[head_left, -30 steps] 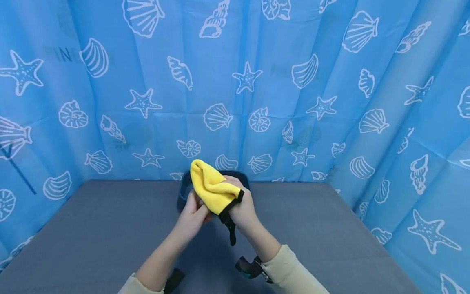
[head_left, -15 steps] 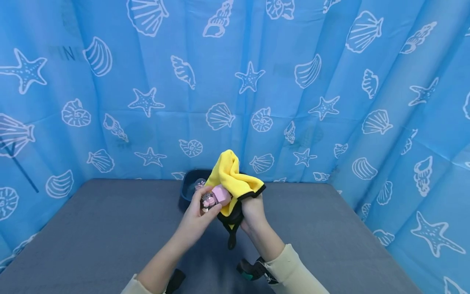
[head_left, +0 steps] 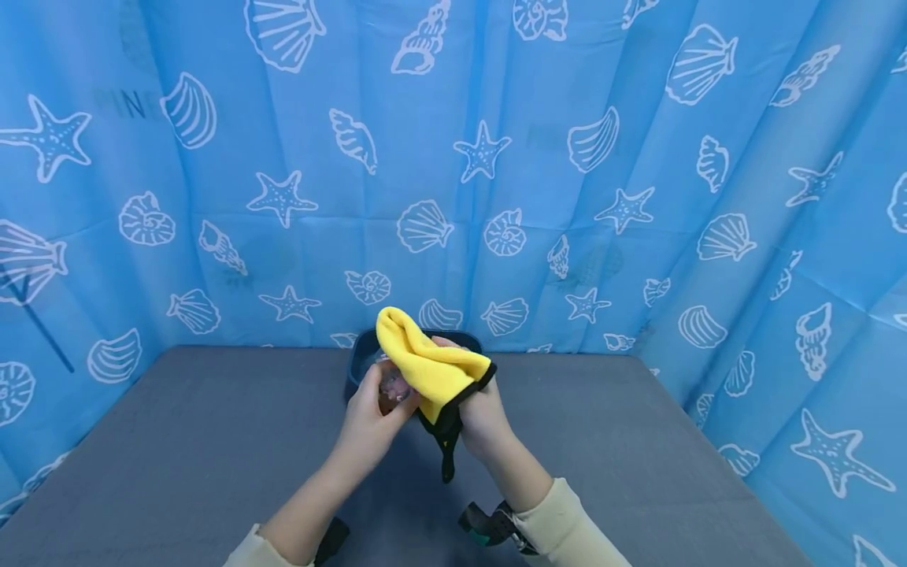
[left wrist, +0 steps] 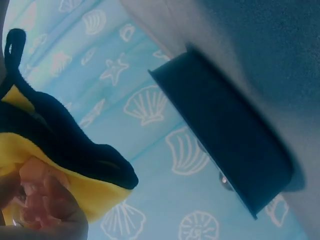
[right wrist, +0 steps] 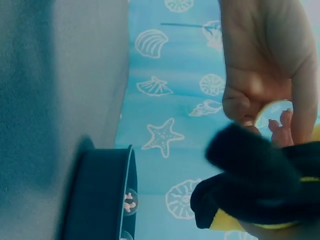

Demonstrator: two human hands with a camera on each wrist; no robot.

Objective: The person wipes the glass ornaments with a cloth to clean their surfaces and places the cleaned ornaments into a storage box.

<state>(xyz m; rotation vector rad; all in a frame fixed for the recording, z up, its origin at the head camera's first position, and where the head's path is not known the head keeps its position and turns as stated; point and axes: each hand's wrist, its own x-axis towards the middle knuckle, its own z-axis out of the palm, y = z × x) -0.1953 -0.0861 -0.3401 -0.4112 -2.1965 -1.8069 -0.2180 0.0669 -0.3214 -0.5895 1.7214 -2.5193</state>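
Observation:
My left hand (head_left: 367, 416) grips a small snow globe (head_left: 393, 387) with a clear dome and pink figures inside. Its pink base (left wrist: 37, 171) shows in the left wrist view, up against the cloth. My right hand (head_left: 484, 417) holds a yellow cloth (head_left: 432, 370) with black trim and a black hanging loop (head_left: 447, 461). The cloth is draped over the right fingers, hiding most of them, and meets the globe's right side. In the right wrist view, the left fingers curl around the clear dome (right wrist: 282, 122), partly behind the dark trim.
Behind the hands, a dark blue bin (head_left: 356, 366) stands on the grey tabletop (head_left: 212, 441) near its far edge. Further globes (right wrist: 130, 201) with pink figures sit inside it. A blue curtain (head_left: 453, 181) printed with shells hangs behind the table.
Half a second ago the cloth was higher and further right, exposing the pink base. It has swung back down and left over the base. The left hand keeps its grip on the snow globe.

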